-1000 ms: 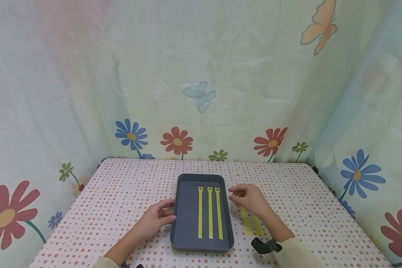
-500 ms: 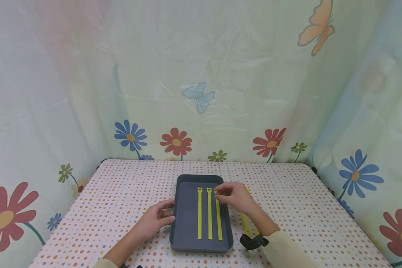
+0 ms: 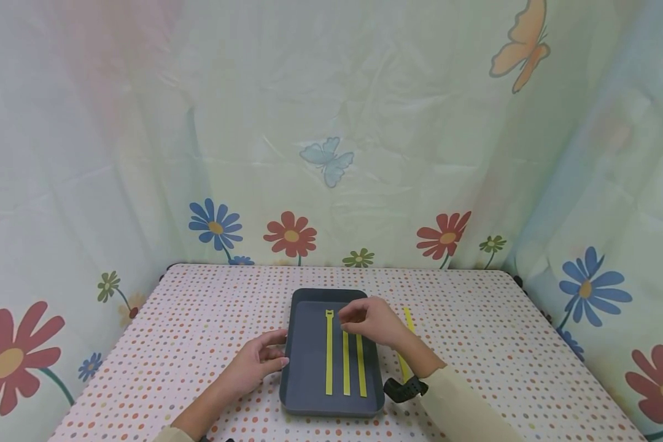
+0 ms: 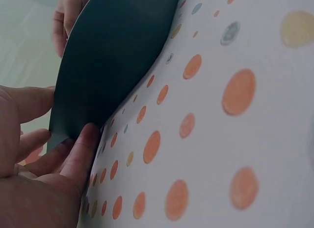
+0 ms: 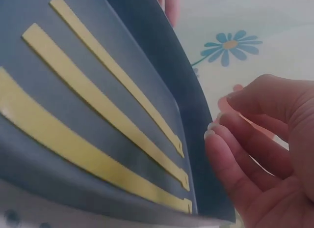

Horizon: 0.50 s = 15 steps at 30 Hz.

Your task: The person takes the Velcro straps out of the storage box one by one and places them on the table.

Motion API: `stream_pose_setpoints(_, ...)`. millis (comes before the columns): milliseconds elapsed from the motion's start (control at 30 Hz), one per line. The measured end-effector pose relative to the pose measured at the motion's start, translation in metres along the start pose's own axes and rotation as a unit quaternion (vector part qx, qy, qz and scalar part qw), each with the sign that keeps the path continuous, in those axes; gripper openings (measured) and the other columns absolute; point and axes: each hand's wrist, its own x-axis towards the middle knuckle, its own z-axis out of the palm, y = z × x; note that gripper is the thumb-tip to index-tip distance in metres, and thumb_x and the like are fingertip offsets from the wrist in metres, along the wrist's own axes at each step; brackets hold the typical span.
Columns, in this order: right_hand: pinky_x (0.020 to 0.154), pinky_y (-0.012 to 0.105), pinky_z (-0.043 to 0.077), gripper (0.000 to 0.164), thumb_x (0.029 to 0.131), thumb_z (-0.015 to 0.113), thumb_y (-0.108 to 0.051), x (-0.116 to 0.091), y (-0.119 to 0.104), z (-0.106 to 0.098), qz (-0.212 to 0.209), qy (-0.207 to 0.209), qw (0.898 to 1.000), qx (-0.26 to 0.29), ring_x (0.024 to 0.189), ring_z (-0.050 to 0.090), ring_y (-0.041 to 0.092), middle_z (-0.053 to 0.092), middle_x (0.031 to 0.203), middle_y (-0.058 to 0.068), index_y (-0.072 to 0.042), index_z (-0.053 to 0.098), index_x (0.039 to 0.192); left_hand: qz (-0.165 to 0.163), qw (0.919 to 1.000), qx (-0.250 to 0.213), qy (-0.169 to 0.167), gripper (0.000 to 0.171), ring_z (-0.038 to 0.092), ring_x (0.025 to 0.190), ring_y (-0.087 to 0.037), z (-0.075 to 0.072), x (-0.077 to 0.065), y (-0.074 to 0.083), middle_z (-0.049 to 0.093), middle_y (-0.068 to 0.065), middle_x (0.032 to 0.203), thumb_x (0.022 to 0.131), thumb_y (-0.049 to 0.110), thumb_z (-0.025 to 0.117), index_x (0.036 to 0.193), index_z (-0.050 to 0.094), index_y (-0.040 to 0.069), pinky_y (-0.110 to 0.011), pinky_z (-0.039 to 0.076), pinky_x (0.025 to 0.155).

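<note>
A dark grey tray (image 3: pixel 305 374) lies on the table with three yellow slotted cable straps (image 3: pixel 329 359) side by side in it, lengthwise. My left hand (image 3: pixel 254 363) is at the tray's left side; in the left wrist view its fingers (image 4: pixel 78 156) touch the outer wall. My right hand (image 3: pixel 372 320) hovers over the tray's upper right part, fingers loosely bent, nothing visible between them. It hides the heads of the middle and right straps in the head view. In the right wrist view the straps' slotted heads (image 5: pixel 182 181) show near the tray's end wall, apart from the fingertips.
To the right of the tray, more yellow strap (image 3: pixel 409 319) lies on the dotted table (image 3: pixel 464 307), partly covered by my right forearm. A flowered curtain (image 3: pixel 243 153) hangs behind the table and along both sides.
My right hand has moved left from beside the tray, over the right strap, to above the middle strap's head. My left hand stays at the tray's side; the straps in the tray lie as before.
</note>
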Motion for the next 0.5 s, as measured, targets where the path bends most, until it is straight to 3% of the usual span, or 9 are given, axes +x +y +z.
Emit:
stream_pose_setpoints(200,0.077,0.026,0.059,0.022,0.089,0.079,-0.009,0.011,-0.003,0.003,-0.003,-0.037,0.999,-0.010,0.090,0.072,0.014,0.078,0.103,0.005,-0.005,0.078,0.111,-0.003,1.0000,-0.003,0.002,0.065,0.066,0.119,-0.028,0.001,-0.001,0.001,0.048,-0.025,0.152,0.097,0.013,0.071,0.154,0.041,0.002,-0.025,0.058,0.087)
stream_pose_setpoints(400,0.080,0.026,0.060,0.025,0.088,0.079,-0.008,0.023,-0.002,0.009,-0.017,-0.100,0.995,-0.006,0.094,0.072,0.016,0.077,0.110,0.010,-0.004,0.077,0.113,0.001,1.0000,-0.005,0.000,0.064,0.065,0.120,-0.029,0.001,-0.002,0.002,0.048,-0.025,0.152,0.098,0.013,0.070,0.154,0.041,0.002,-0.024,0.058,0.087)
stream_pose_setpoints(500,0.082,0.025,0.059,0.026,0.087,0.080,-0.006,0.028,-0.004,0.011,-0.021,-0.129,0.991,-0.010,0.098,0.073,0.022,0.076,0.111,0.012,-0.003,0.077,0.113,0.001,1.0000,-0.006,-0.002,0.064,0.065,0.121,-0.030,0.001,-0.002,0.002,0.048,-0.025,0.152,0.098,0.013,0.070,0.154,0.041,0.001,-0.024,0.058,0.088)
